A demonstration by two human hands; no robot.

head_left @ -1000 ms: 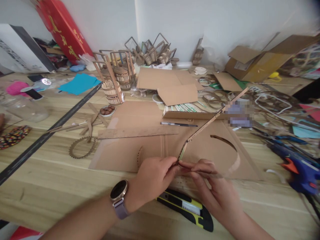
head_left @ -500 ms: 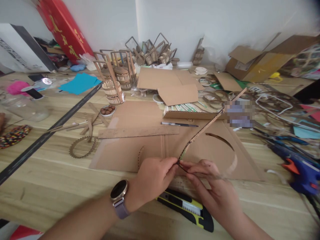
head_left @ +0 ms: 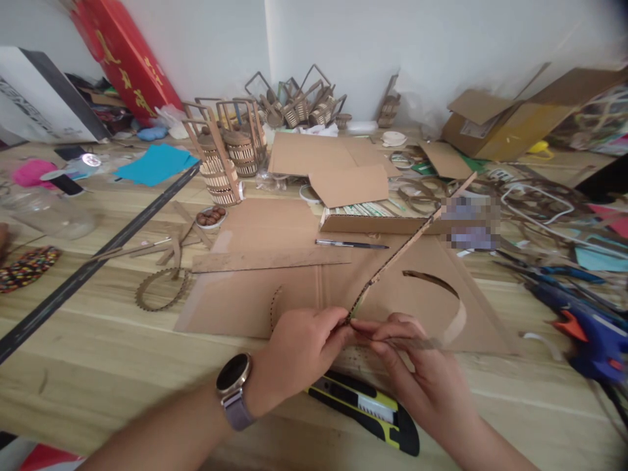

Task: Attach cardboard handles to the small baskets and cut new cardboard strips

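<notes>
My left hand [head_left: 307, 343], with a watch on its wrist, pinches a narrow strip of corrugated cardboard [head_left: 392, 258] near the middle of the work area. From the fingertips the strip slants up to the right. Close beside it, my right hand [head_left: 417, 366] is closed on a cardboard strip, whose curled end [head_left: 454, 304] bends round behind that hand. Whether both hands hold one single strip is hidden at the fingers. Under the hands lies a large cardboard sheet [head_left: 255, 294]. A black and yellow utility knife [head_left: 363, 405] rests on the table just below them.
Ahead on the sheet lie a pen [head_left: 350, 244] and a flat cardboard strip [head_left: 269, 260]. A cardboard ring [head_left: 161, 289] is at the left, a blue glue gun [head_left: 589, 333] at the right. Small woven baskets [head_left: 219, 176] stand farther back, near a dish of brown beads [head_left: 210, 217].
My right fingers have shifted slightly, and the strip piece in them lies straighter by the left fingertips. The long slanted strip has tilted a little. My left hand has barely moved.
</notes>
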